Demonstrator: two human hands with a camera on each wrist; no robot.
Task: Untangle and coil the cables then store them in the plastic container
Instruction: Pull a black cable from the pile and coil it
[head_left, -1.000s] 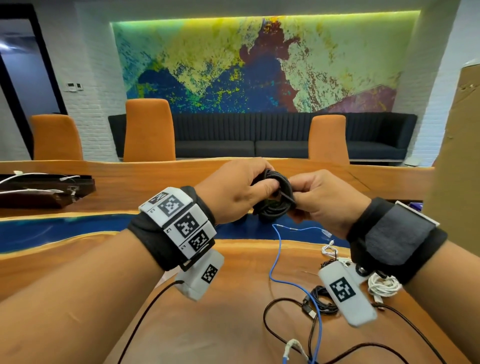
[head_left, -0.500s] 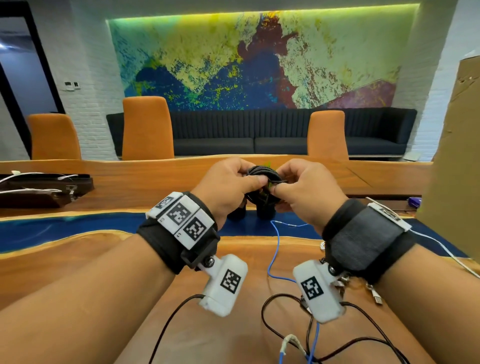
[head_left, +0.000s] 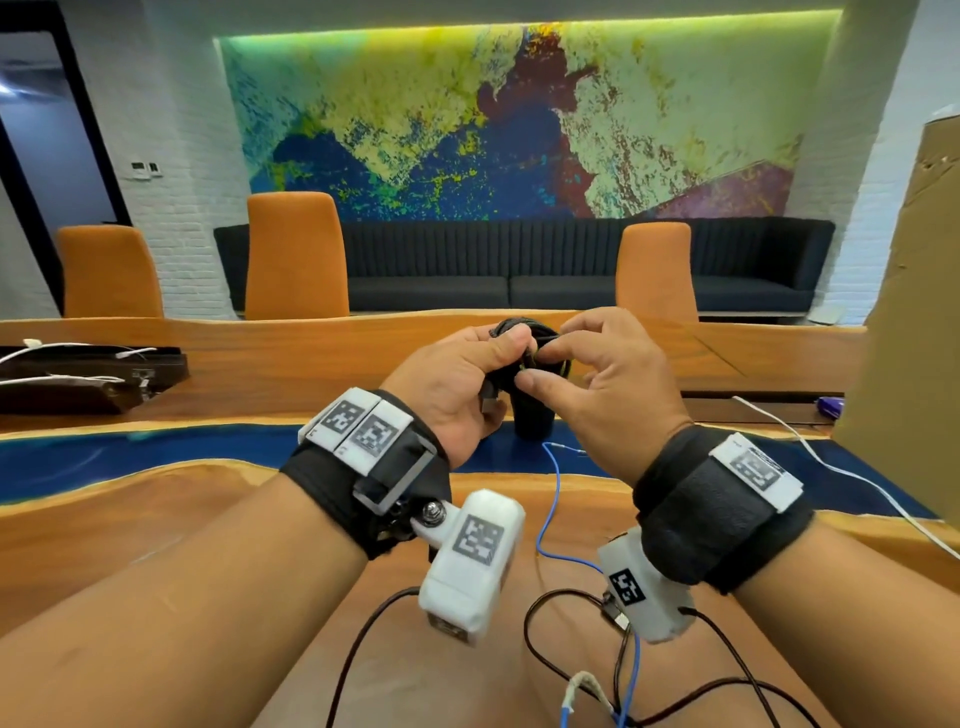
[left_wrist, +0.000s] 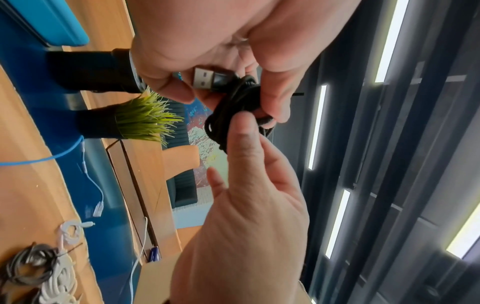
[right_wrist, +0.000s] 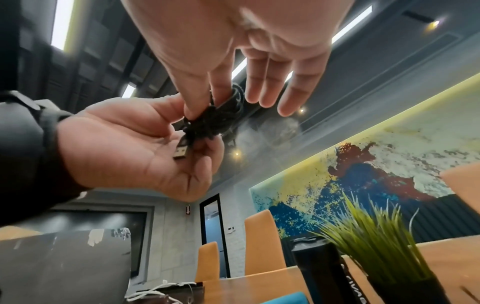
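- So the main thing here is a small coil of black braided cable (head_left: 524, 358), wound into a tight fat ring, with a silver USB-A plug (left_wrist: 203, 79) on a dark sleeve poking out of one side of the bundle.
- It's up in the air between both hands, above the blue resin stripe of the long wooden bench (head_left: 156, 519), nowhere near touching the wood.
- Left hand (head_left: 452, 387) has the grip on it: thumb on top of the ring, fingers curled underneath, and in the right wrist view the plug hangs down over the open palm.
- Right hand (head_left: 608, 384) comes in from the other side and pinches strands of the coil between thumb and index finger. Its other three fingers are spread out loose and straight, not touching anything.
- Both forearms are raised off the bench, with black wrist straps and white tagged camera blocks hanging below them.
- Loose stuff lying on the wood under the arms: a thin blue cable (head_left: 550, 499) snaking toward me, some black cables (head_left: 561, 670) looping around it, and a white cable (head_left: 852, 483) running off to the right.
- The left wrist view also catches a white coiled cable (left_wrist: 62, 277) and a grey coiled cable (left_wrist: 28, 267) sitting side by side on the bench.
- Just behind the hands there's a black cylinder (right_wrist: 322, 273) and a fake grass plant in a black pot (right_wrist: 384, 255).
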